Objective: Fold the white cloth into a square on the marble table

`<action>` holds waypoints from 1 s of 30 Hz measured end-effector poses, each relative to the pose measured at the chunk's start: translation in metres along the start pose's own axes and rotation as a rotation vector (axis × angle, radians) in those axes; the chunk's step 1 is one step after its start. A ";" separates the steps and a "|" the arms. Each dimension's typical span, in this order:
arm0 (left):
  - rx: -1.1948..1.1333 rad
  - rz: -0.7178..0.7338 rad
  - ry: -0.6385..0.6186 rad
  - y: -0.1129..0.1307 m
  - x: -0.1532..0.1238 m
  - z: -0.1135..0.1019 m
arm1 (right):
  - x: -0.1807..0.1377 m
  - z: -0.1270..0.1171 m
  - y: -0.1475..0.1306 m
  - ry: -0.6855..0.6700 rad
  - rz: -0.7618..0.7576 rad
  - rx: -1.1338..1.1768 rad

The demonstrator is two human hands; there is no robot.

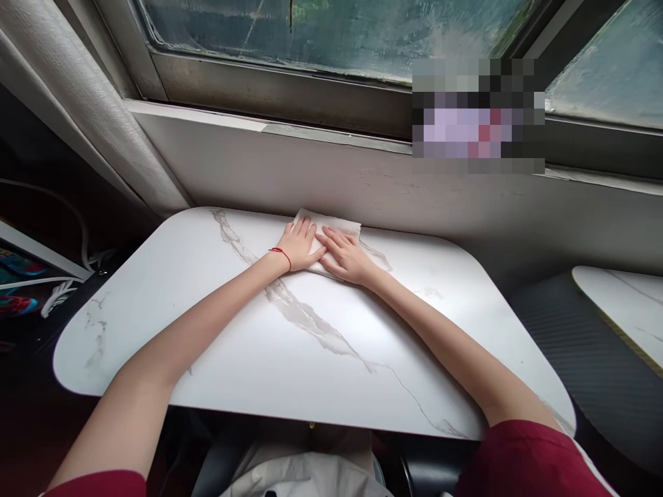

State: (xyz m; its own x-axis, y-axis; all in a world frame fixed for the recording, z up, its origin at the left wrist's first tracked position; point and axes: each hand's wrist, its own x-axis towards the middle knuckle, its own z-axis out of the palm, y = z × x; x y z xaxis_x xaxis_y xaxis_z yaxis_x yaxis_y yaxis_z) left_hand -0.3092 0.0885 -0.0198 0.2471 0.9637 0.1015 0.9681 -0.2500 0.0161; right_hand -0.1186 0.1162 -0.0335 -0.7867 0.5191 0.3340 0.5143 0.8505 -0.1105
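Observation:
A folded white paper towel (339, 223) lies at the far edge of a white marble-patterned table (233, 352), close to the wall. My left hand (297, 246) rests flat on its left part, fingers stretched out, with a red string bracelet at the wrist. Beside it, my right hand (348, 257) presses flat on the right part of the towel, its fingers pointing up and left. Both hands are open, and the thumb of the left nearly meets the right hand. Much of the towel is hidden beneath them.
Behind the table stands a wall with a window (331, 41) above it, partly blurred out. A pale curtain (88, 96) hangs at the left, near white cables (59, 293). To the right are a dark ribbed surface (585, 352) and another marble-patterned tabletop (635, 304).

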 end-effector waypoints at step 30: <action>-0.251 0.302 -0.717 0.056 -0.035 -0.087 | -0.041 -0.089 -0.150 -0.523 0.275 -0.121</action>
State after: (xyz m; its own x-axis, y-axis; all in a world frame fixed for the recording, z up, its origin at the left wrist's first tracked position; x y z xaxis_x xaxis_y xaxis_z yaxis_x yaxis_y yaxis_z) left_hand -0.2672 0.0321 0.0636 0.5446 0.6559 -0.5226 0.8384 -0.4403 0.3212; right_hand -0.1332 -0.0407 0.0526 -0.6672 0.7175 -0.2001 0.7337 0.6794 -0.0103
